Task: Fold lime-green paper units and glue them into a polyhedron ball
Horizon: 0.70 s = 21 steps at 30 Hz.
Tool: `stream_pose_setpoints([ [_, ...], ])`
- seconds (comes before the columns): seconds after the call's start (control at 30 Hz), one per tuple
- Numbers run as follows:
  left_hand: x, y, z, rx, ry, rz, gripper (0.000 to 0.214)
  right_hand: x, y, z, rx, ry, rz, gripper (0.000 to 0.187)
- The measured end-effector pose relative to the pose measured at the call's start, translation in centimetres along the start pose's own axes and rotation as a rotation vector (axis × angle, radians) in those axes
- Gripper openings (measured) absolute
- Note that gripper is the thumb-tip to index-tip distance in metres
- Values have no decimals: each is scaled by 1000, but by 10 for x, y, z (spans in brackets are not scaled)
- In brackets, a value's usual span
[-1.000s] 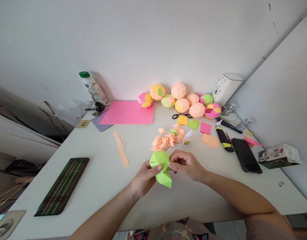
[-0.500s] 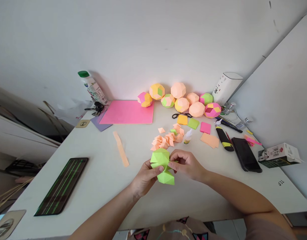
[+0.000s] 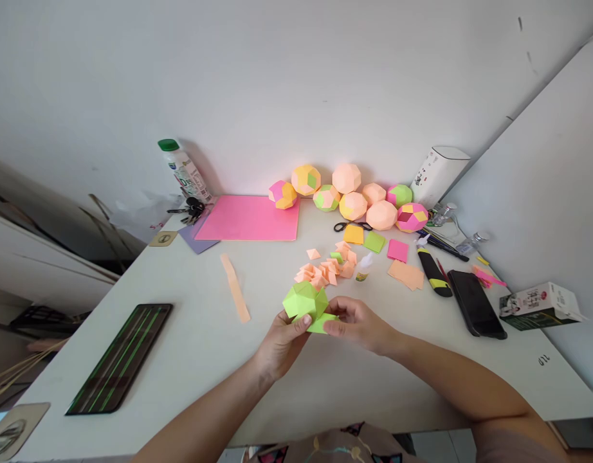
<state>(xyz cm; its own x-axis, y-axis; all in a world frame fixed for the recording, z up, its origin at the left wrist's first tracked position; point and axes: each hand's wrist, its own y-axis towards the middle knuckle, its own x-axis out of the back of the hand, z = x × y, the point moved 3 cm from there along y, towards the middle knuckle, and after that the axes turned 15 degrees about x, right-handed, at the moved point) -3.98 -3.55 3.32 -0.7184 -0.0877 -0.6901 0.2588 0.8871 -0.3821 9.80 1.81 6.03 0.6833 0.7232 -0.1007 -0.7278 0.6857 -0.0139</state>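
A partly formed, faceted ball of folded green paper is held above the near part of the table. My left hand is closed around its lower left side, thumb lying across the front. At its right edge, my right hand pinches a green flap between thumb and fingers. Just beyond the ball lies a heap of folded peach paper pieces with a green one among them. A small glue bottle stands to the right of the heap.
Finished paper balls line the wall, with scissors and sticky-note stacks before them. A pink sheet and peach strip lie left. At right are a cutter, phone and carton; a dark tablet lies front left.
The green paper ball has been turned and tilted in my hands, its lower flap swinging up to the right. My right hand has shifted slightly down along its edge.
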Motion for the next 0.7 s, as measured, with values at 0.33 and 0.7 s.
stream_pose_setpoints([
  [0.33, 6, -6, -10, -100, 267, -172, 70, 13, -2, 25, 101, -362, 51, 14],
  [0.7, 1, -11, -12, -235, 606, -94, 12, 10, -6, 19, 92, -493, 67, 13],
])
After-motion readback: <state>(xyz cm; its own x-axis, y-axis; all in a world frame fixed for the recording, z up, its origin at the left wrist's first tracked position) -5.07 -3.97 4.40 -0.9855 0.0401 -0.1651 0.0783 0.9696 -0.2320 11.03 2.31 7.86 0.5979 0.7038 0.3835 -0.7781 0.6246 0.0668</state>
